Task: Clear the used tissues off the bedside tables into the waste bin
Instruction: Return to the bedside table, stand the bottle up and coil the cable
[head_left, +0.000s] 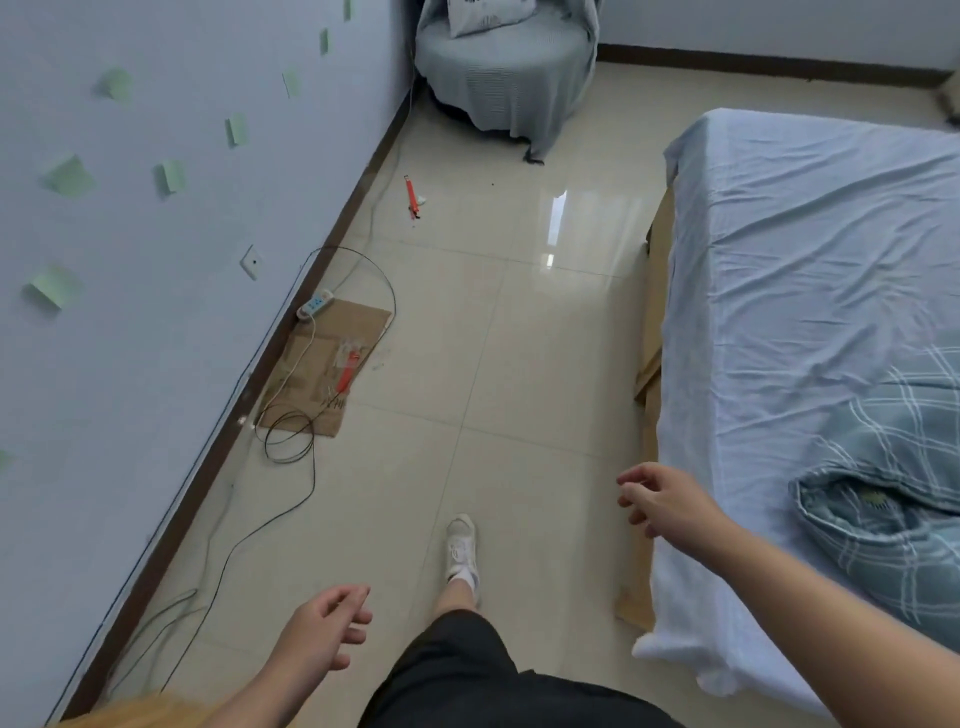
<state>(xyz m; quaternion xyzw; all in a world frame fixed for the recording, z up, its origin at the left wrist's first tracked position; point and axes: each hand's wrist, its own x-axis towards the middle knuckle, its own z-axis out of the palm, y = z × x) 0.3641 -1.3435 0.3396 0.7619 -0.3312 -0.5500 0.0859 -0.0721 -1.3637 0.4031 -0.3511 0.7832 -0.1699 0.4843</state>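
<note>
Both hands hang loosely open and hold nothing above glossy cream floor tiles (519, 364): the left hand (327, 631) well out from the bed (810, 291), the right hand (662, 499) at the edge of its wrinkled pale-blue sheet. A crumpled white scrap, perhaps a tissue (421, 199), lies on the tiles far from the bed's foot, touching a thin orange stick (411, 195). Nearer the wall, across from the bed, a flat brown cardboard sheet (332, 364) carries a white power strip (314, 304) and looping black cable (291, 441).

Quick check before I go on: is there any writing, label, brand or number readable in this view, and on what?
None can be read.
Flattened cardboard by the wall: faint dark marks, too blurred to read.
Power strip: blue patches, no legible text.
Cushion on the covered chair: a dark print, not readable.
</note>
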